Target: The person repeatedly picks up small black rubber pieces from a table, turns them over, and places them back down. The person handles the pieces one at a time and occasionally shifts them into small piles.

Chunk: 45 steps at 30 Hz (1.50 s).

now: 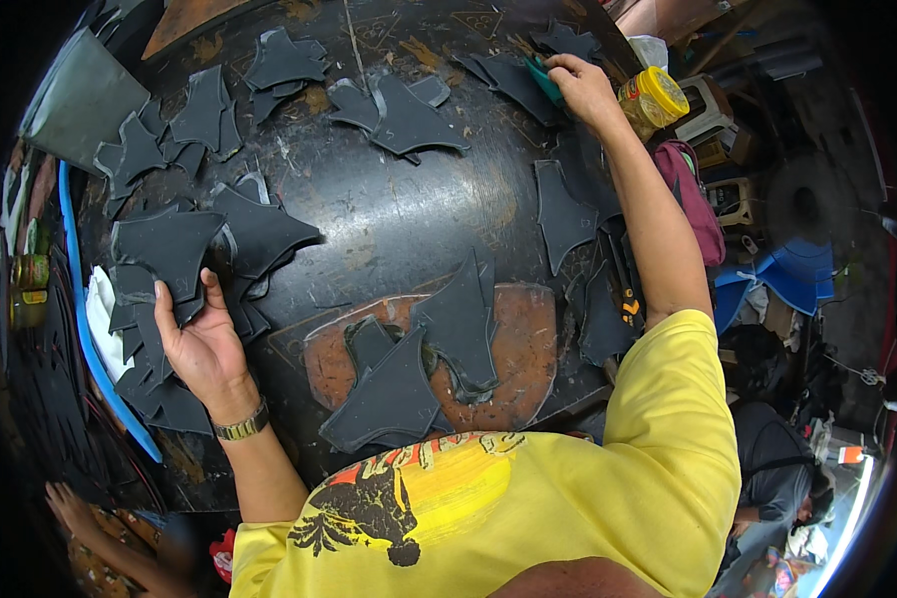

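Note:
My left hand (205, 344), with a metal watch at the wrist, is closed on a flat black cut piece (169, 244), shaped like a shoe upper. Its thumb lies over the lower edge, and some fingers go out of sight beneath. More black pieces lie stacked around it. At the far right of the table, my right hand (583, 90) curls around a small teal-green object (542, 78), whose kind I cannot make out. That object is against a pile of black pieces (508, 85). Other cut pieces (399, 115) lie in overlapping groups across the dark table (399, 214).
A brown board (523, 339) lies near me under several black pieces. Right of my right forearm are a yellow-lidded jar (658, 97) and a maroon bag (690, 199). Orange-marked tools (630, 299) rest nearby. Blue edging (90, 329) runs along the left; another person's hand (75, 508) shows below it.

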{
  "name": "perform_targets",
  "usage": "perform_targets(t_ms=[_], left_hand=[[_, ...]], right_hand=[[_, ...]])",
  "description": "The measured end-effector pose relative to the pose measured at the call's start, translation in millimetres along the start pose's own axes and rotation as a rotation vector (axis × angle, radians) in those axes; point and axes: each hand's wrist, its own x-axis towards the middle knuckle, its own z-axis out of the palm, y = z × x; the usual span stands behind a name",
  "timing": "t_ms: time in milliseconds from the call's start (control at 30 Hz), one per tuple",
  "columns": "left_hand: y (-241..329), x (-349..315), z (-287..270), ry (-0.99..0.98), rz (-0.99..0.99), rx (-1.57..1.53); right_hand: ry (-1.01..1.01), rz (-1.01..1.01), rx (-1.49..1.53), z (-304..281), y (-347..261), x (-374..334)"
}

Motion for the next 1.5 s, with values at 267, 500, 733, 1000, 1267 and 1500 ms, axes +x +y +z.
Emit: perform_targets(t_ms=[267, 500, 733, 1000, 1267, 1500], left_hand=[[-1.3, 0.1, -0.2, 0.01, -0.005, 0.019], [-2.6, -0.2, 0.1, 0.02, -0.003, 0.033], [-2.6, -0.8, 0.3, -0.01, -0.013, 0.011], [-3.6, -1.1, 1.8, 0.029, -0.001, 0.065], [-4.3, -1.0, 1.6, 0.032, -0.003, 0.067], [-4.1, -1.6, 2.1, 0.025, -0.003, 0.06]], right_hand=[[0.002, -0.315, -0.035, 0.8, 9.4, -9.4], [-0.107, -0.289, -0.102, -8.3, 2.1, -23.0], [-0.072, -0.337, -0.137, -4.2, -2.9, -31.5], [0.101, -0.315, -0.052, -2.3, 11.1, -19.7], [0.075, -0.267, -0.023, 0.2, 9.5, -20.6], [0.024, -0.29, -0.088, -0.1, 3.3, -26.2]])
